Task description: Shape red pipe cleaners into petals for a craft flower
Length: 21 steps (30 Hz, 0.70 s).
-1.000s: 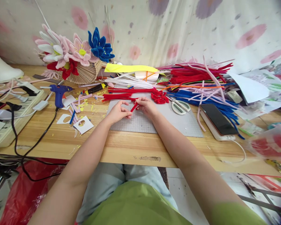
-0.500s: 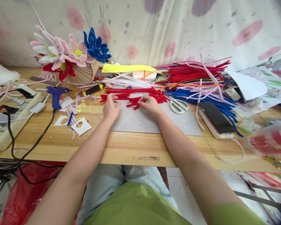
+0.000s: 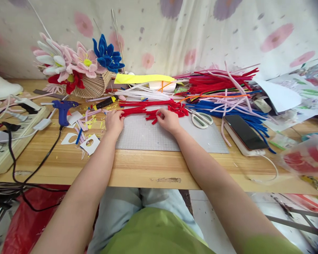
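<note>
Red pipe cleaners [image 3: 134, 110] lie in a row along the back of a grey gridded cutting mat [image 3: 148, 137]. At their left end my left hand [image 3: 114, 121] is closed, thumb and fingers gripping the ends. My right hand [image 3: 169, 120] pinches at the cut red pieces heaped on the right; its fingertips partly hide what they hold. Just right of that heap, scissors [image 3: 202, 120] with pale green and white handles rest on the mat.
Left are a blue glue gun [image 3: 63, 111], a power strip [image 3: 23, 137], paper scraps and a cutter [image 3: 106, 102]. Fuzzy flowers [image 3: 86, 62] stand behind. Blue pipe cleaners [image 3: 243, 120], a phone [image 3: 245, 132] and a plastic-wrapped cup [image 3: 307, 157] lie right.
My left hand has moved left and slightly down to the ends of the red pipe cleaners, its fingers closing there. My right hand has barely shifted and stays at the red pieces.
</note>
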Available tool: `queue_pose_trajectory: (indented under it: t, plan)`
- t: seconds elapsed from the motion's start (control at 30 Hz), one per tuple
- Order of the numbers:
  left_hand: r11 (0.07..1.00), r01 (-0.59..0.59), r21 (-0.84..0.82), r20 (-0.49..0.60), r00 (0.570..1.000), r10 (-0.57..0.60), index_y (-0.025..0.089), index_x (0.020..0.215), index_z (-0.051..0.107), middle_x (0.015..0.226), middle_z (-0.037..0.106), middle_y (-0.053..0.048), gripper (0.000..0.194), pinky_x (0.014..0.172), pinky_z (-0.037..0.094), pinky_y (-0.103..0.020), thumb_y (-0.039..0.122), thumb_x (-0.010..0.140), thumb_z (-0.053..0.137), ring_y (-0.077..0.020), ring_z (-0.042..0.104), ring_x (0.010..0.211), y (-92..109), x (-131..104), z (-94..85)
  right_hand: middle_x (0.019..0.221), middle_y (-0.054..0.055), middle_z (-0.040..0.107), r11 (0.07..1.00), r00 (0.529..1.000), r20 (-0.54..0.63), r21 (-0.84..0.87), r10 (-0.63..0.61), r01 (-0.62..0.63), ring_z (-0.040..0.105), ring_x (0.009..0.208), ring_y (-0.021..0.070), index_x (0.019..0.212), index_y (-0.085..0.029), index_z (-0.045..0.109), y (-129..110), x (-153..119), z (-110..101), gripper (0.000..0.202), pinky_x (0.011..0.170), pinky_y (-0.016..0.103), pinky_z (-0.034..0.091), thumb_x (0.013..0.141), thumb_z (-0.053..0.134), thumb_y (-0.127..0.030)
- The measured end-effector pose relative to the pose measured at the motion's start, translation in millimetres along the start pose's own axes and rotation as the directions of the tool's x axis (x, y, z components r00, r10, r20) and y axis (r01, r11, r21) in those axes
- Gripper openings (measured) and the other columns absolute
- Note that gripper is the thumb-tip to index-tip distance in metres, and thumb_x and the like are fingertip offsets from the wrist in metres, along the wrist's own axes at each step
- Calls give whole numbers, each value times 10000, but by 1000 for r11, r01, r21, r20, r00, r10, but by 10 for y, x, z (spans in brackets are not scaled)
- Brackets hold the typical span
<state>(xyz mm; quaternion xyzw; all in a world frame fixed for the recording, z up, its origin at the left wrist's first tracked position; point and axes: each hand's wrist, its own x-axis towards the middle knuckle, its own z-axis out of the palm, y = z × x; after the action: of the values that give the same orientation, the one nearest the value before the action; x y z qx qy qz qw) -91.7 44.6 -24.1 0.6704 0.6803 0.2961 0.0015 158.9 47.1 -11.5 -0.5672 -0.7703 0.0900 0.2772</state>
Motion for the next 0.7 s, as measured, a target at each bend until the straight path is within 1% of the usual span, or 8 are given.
queue_pose_trajectory:
  t: [0.1,0.17,0.3,0.4,0.5,0.57,0.63,0.7]
  plan:
    - [999,-30,-13,-21,999,30,173,1038,600,925,611,-113,310,941,369,-473,119,761,473,-295,523,1027,24,-26,-24,815,24,681,992,986,113,9,-125,125,590,768,178,989,-218,639,-110,-52,32,250,655,265,391,782,500,-237]
    - [995,-49,-83,-60,997,45,178,1087,559,929,601,-104,336,933,388,-450,120,772,458,-271,532,1003,34,-57,-33,922,25,680,984,969,172,24,-177,176,598,823,176,1016,-226,636,-144,-68,57,272,678,266,411,778,503,-222]
    - [952,-58,-301,-134,991,19,203,1100,510,941,566,-79,275,883,437,-364,210,834,441,-204,556,936,64,-123,-5,1198,59,572,982,971,145,1,-189,191,580,978,206,1140,-235,587,-125,-59,97,358,734,294,454,793,499,-237]
    - [920,32,-391,-130,987,-90,203,1076,500,924,565,-73,236,840,453,-342,278,867,420,-188,564,888,91,-138,30,1236,85,525,986,978,133,-23,-162,167,576,991,223,1200,-223,546,-108,-44,115,403,738,315,474,800,495,-235]
    - [922,81,-378,-131,981,-140,207,1032,508,932,582,-77,209,824,452,-352,313,863,443,-199,565,870,135,-145,16,1236,114,508,988,987,83,-50,-140,144,566,994,245,1249,-201,504,-147,-45,123,432,720,330,478,820,480,-254]
    - [941,49,-336,-144,984,-103,213,1012,512,967,588,-84,196,832,445,-356,315,849,476,-209,562,896,191,-167,-26,1255,132,485,985,990,32,-95,-138,141,548,1012,259,1331,-193,418,-203,-51,121,489,702,331,472,850,449,-274]
    - [957,-13,-291,-132,991,-27,212,1014,509,1008,584,-91,210,843,438,-351,298,822,521,-218,551,943,273,-208,-70,1264,139,470,974,986,6,-153,-169,168,530,1026,260,1393,-196,331,-262,-56,121,526,698,322,458,879,410,-278]
    - [962,-95,-258,-85,994,75,207,1016,505,1053,571,-88,251,855,434,-342,277,784,571,-222,533,990,369,-258,-93,1227,135,493,954,973,16,-194,-229,227,520,1018,252,1398,-205,336,-302,-51,130,516,727,317,439,890,403,-270]
